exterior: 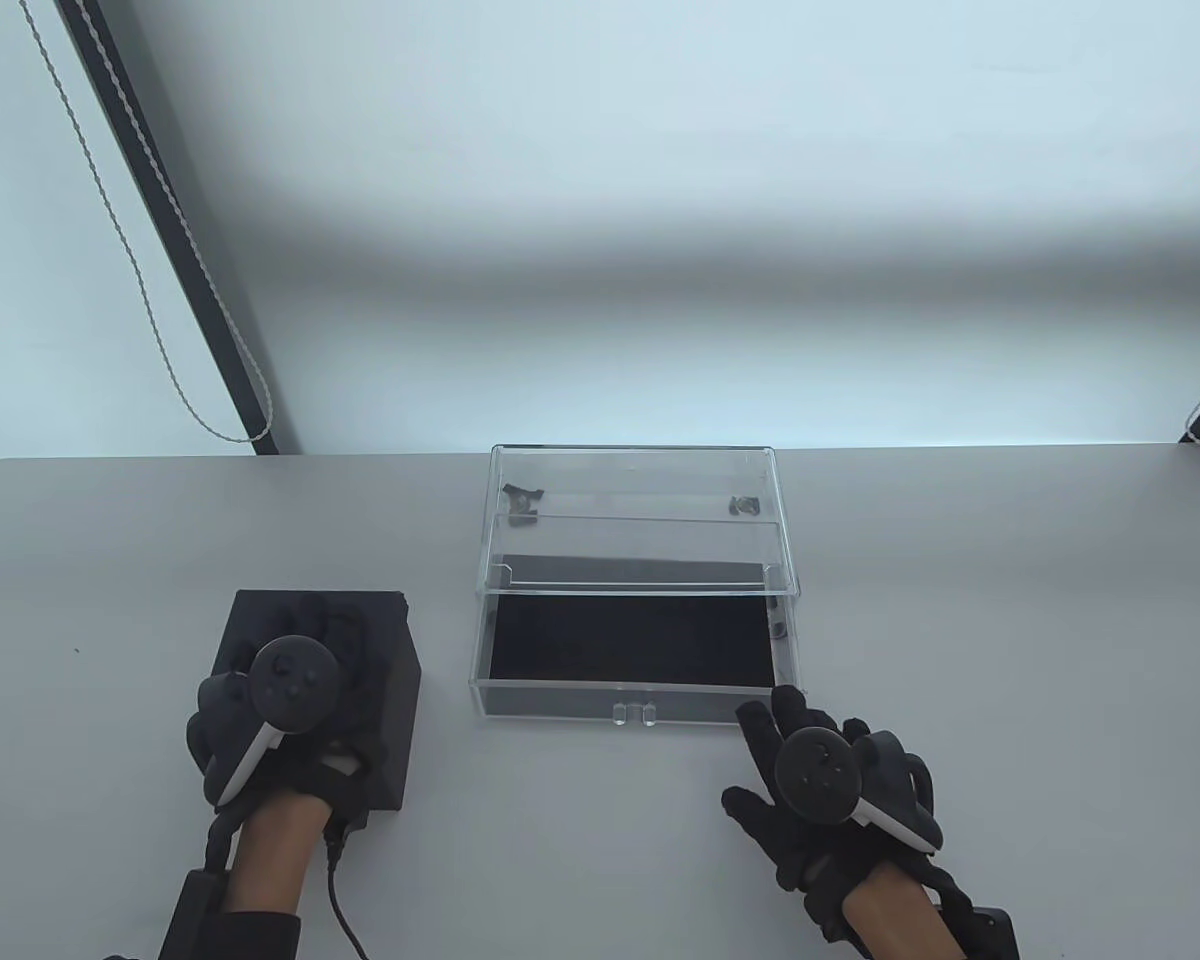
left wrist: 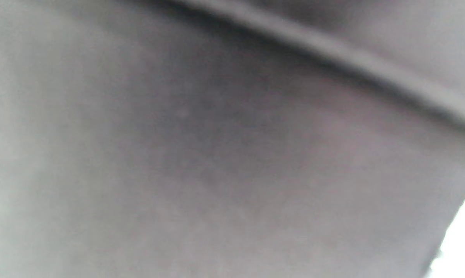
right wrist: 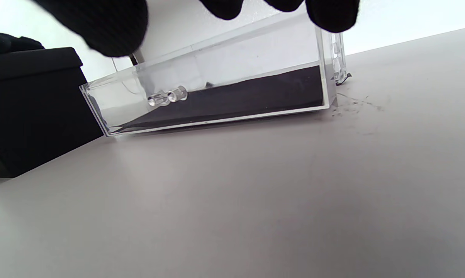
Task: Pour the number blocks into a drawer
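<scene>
A clear acrylic drawer (exterior: 632, 690) stands pulled out of its clear case (exterior: 635, 480) at the table's middle, with a black liner on its floor and nothing else in it. It also shows in the right wrist view (right wrist: 217, 92). A black box (exterior: 375, 680) sits at the left. My left hand (exterior: 290, 690) lies over the top of the black box; whether it grips the box is hidden. My right hand (exterior: 810, 760) is spread open just off the drawer's front right corner, holding nothing. No number blocks show. The left wrist view is a blur.
The grey table (exterior: 960, 620) runs to its back edge behind the case. Two small dark bits (exterior: 522, 500) lie inside the case at the back. A cord (exterior: 345, 900) trails from my left wrist.
</scene>
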The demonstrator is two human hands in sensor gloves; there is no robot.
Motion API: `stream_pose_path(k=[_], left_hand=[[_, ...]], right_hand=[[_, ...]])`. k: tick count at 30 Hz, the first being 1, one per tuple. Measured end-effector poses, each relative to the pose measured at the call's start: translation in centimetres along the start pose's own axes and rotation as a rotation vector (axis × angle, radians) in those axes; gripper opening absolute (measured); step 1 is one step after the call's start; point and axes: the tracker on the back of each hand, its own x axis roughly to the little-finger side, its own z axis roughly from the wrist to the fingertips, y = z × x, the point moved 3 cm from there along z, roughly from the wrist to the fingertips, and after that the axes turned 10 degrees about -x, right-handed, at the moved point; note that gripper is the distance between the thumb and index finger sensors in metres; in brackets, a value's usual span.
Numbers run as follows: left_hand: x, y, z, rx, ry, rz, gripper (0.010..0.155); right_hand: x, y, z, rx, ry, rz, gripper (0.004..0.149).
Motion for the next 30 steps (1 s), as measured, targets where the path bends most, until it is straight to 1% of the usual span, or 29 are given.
stream_pose_path(k=[13, 17, 25, 30], left_hand=[[-2.5, 0.2, -5.1, 0.006, -0.017, 0.02, 0.073], [-3.6, 0.1, -6.4, 0.01, -0.029, 0.015, 0.073], [-6.6, -0.5, -8.6, 0.02, -0.056, 0.012, 0.073], [-8.8, -1.2, -9.4, 0.034, -0.072, 0.013, 0.073]], right_hand=[[0.6, -0.3, -0.1, 0.011, 0.025, 0.011, 0.082], [1.0, -0.9, -0.4, 0.038, 0.029, 0.035, 0.082], [1.7, -1.0, -0.4, 0.038, 0.051, 0.059, 0.082], [1.9, -0.9, -0.3, 0.028, 0.06, 0.069, 0.082]])
